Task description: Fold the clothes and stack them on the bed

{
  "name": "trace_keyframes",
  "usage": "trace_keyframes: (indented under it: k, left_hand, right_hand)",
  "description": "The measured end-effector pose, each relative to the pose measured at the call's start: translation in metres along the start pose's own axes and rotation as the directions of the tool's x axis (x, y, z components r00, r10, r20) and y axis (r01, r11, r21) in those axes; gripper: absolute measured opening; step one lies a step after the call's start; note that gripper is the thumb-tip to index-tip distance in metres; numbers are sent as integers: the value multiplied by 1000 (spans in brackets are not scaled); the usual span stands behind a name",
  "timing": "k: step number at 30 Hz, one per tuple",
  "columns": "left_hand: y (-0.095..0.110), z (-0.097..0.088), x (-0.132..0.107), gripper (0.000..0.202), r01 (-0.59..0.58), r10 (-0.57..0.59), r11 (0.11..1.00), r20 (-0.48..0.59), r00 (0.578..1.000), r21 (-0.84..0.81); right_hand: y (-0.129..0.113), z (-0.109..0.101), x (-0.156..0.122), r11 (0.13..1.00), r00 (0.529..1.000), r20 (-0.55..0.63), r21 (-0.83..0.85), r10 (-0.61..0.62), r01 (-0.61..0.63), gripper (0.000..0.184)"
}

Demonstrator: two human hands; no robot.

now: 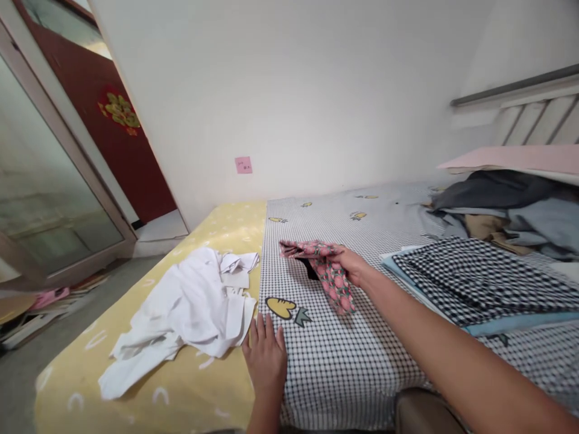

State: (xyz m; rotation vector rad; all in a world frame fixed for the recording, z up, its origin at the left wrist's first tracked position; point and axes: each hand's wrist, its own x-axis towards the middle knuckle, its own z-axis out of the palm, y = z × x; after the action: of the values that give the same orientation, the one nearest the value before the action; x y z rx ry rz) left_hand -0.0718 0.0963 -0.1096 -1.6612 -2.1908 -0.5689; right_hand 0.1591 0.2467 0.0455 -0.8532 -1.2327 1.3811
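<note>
My right hand is closed on a pink and green floral cloth, which hangs folded over the bed with a black patch showing beneath it. Flat on the bedsheet, my left hand lies with its fingers stretched out and holds nothing. Just left of those fingertips is a crumpled white shirt, resting on the yellow part of the bed. A yellow printed carrot-like figure shows on the checked sheet between my two hands.
Folded black-and-white checked cloth lies at the right, over light blue fabric. Behind it, dark and grey clothes are heaped beneath a pink flat item. A white wall bounds the bed's far side. A glass-paned door stands left.
</note>
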Motion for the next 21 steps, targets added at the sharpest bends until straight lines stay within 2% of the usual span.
trace_keyframes:
  k: [2,3,5,7,9,12,14,17,21]
  left_hand:
    - [-2,3,1,51,-9,9,1000,-14,1000,28]
    - [-3,5,1,51,-13,13,999,-21,1000,44]
    - [-5,8,2,51,-20,23,997,-37,999,77]
    - [-7,10,3,52,-33,39,994,-54,998,104]
    - [-7,10,4,54,-46,54,991,-67,996,122]
    - [-7,8,6,56,-62,74,987,-76,994,151]
    - [-6,6,7,57,-70,85,982,-80,993,174]
    - [-5,2,8,57,-77,96,976,-83,992,203]
    - [-5,-2,10,57,-79,99,973,-79,992,218]
  right_hand:
    - [-14,-9,9,992,999,-28,117,41,-37,26]
    - [-16,-15,10,988,996,-80,157,25,-13,28]
    - [-8,-29,1,980,987,-161,194,0,32,30]
    - [15,-41,-21,973,974,-226,226,10,42,34]
    - [49,-47,-53,967,958,-284,253,43,32,41]
    - [99,-46,-105,934,924,-364,357,118,21,48]
    - [118,-42,-129,881,912,-383,470,144,58,52]
    - [122,-40,-146,819,928,-347,567,138,91,58]
    - [116,-46,-155,820,946,-306,566,107,90,59]
